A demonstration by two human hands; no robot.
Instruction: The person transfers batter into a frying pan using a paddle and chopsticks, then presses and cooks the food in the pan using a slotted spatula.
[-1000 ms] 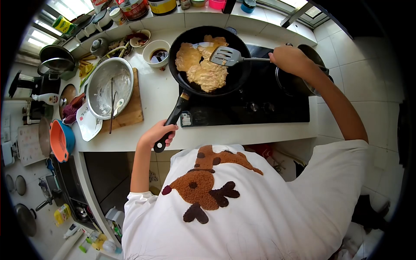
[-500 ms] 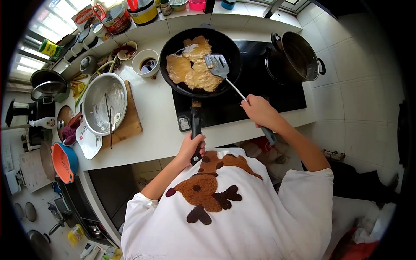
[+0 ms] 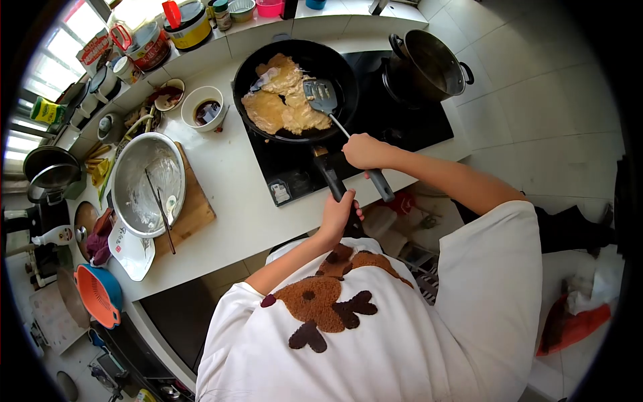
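Head view: the left grip (image 3: pixel 338 213), its forearm extended up and forward from the body, is closed around the handle of the frying pan (image 3: pixel 340 70), which sits at the left of the cooktop (image 3: pixel 429 127) on the tabletop (image 3: pixel 221 174). The right grip (image 3: pixel 366 153), forearm angled inward, knuckles uppermost, is closed around the spatula (image 3: pixel 321 98). Its blade overlaps the browned pieces (image 3: pixel 266 112) in the pan; contact cannot be confirmed from this angle.

head-worn view, facing forward and down, above white counter (image 3: pixel 231 191)
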